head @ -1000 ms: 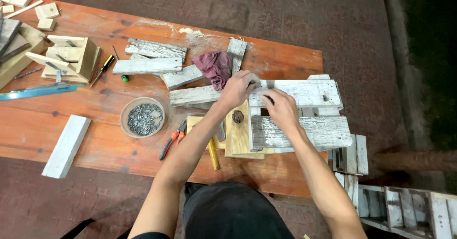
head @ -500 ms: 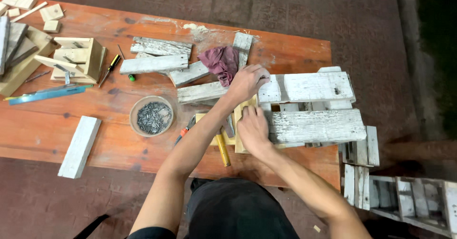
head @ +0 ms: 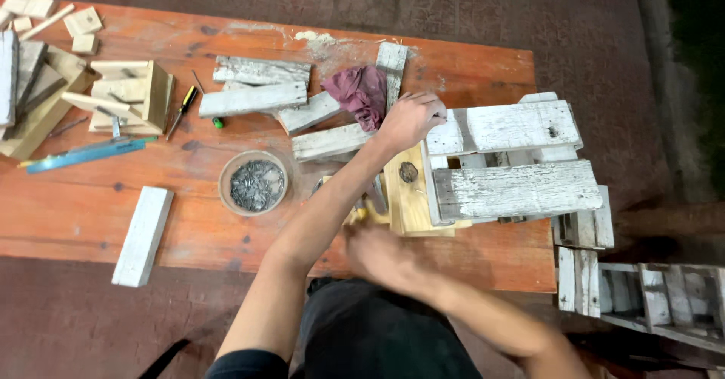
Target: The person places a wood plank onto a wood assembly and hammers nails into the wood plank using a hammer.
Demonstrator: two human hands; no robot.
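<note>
Here we steady the whitewashed slat crate [head: 513,160] with our left hand [head: 408,120] flat; beside it, our blurred right hand's [head: 377,251] grip is unclear.

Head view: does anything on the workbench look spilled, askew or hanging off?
Yes. A patch of pale sawdust lies spilled at the orange table's far edge. The white slatted crate under the left hand sticks out past the table's right end. The right hand is motion-blurred.
</note>
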